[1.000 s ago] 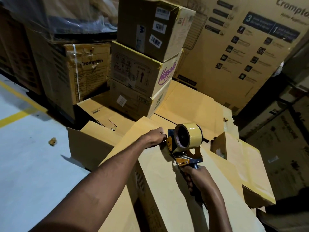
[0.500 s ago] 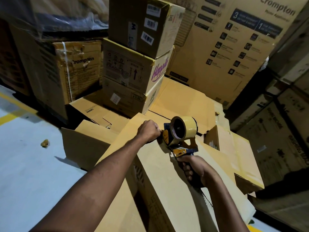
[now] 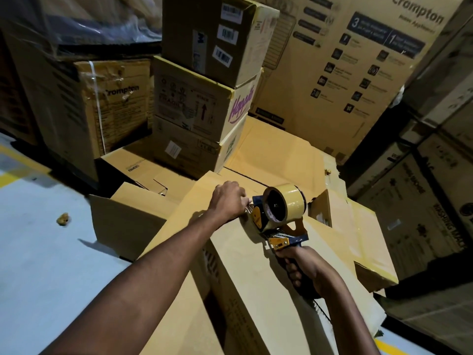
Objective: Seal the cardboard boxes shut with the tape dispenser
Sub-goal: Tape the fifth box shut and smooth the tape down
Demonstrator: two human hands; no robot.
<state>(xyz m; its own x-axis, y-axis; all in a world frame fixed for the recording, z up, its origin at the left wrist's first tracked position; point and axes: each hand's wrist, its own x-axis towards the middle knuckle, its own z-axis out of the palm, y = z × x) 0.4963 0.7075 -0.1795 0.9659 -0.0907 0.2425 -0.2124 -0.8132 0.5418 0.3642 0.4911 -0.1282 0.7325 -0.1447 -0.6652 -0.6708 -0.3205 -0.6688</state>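
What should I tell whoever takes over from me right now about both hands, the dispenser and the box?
Left hand: fingers curled at the dispenser's front, apparently pinching the tape end.
Right hand: grips the tape dispenser by its handle.
The dispenser sits on the top face of the large cardboard box, near its far edge.
Done: tape is being started; no laid strip is plainly visible.
Left: run the tape along this box and cut it, then probably seal the open box to the left.
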